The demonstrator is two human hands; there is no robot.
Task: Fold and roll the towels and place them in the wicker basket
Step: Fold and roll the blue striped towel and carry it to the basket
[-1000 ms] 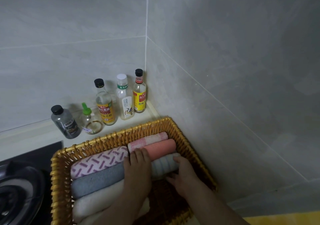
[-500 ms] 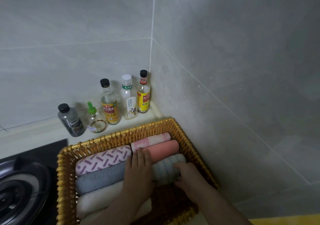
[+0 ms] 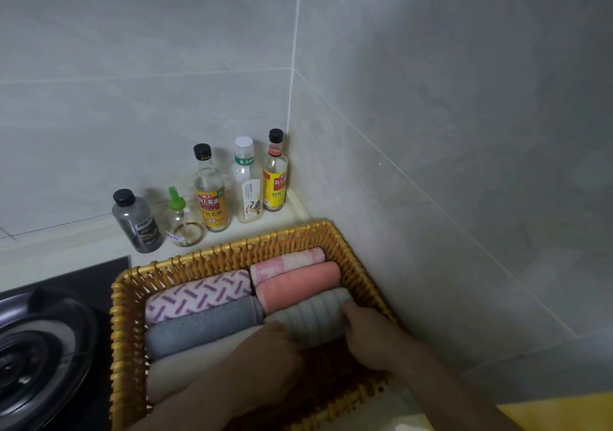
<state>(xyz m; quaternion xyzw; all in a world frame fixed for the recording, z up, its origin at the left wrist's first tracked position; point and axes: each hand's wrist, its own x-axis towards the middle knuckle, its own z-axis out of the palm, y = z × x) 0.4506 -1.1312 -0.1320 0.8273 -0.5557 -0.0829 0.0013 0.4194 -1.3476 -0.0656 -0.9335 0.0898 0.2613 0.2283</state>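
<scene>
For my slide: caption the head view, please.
Left hand and right hand touch the striped rolled towel in the wicker basket.

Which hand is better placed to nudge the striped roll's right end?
Probably right hand: its fingertips touch that end of the striped roll; the left hand rests at its other end.

Golden woven wicker basket [image 3: 122,331]: near rim cut by bottom edge. Cream rolled towel [image 3: 185,367]: right part hidden under left hand [image 3: 275,357]. Its fingertips out of sight. Right hand [image 3: 371,337] covers end of pale grey striped rolled towel [image 3: 311,314]. Both grips unreadable. Black gas burner [image 3: 33,357] cut by left edge.
</scene>
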